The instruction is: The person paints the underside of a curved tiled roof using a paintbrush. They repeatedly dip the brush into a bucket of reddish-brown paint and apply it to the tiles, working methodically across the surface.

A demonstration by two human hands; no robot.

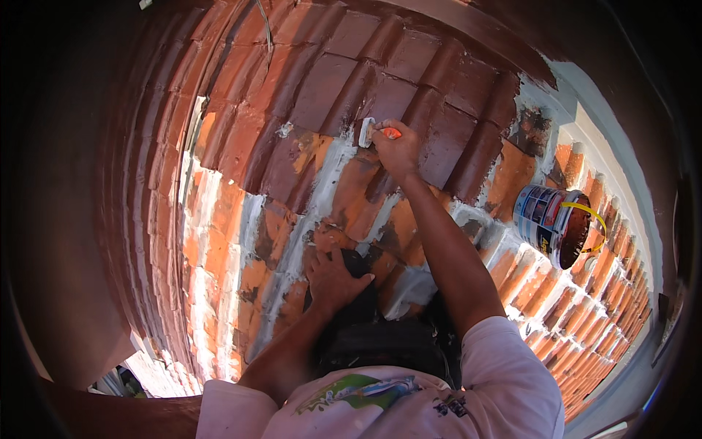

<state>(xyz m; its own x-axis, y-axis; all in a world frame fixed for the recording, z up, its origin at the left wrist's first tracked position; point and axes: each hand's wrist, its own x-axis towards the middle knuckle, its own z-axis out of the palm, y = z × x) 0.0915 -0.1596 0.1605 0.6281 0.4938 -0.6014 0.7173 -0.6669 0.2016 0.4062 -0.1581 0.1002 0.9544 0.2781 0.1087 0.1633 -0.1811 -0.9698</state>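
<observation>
My right hand (399, 155) is closed around the orange handle of a paintbrush (366, 133). The brush head touches the roof tiles where dark reddish-brown paint meets bare orange tile. My left hand (336, 280) holds nothing; its fingers are spread, and it rests low beside my dark-clad knee (356, 265). Whether its palm presses on the tile or on the leg, I cannot tell. Glossy brown painted tiles (329, 84) lie beyond the brush. Nearer to me, unpainted orange tiles (355, 205) show whitish, patchy streaks along their ridges.
A paint bucket (537, 219) with a yellow handle leans tilted on the tiles at the right, its inside coated in brown paint. A pale wall edge (621, 154) curves along the right. A thin cable (265, 29) lies over the tiles at the top.
</observation>
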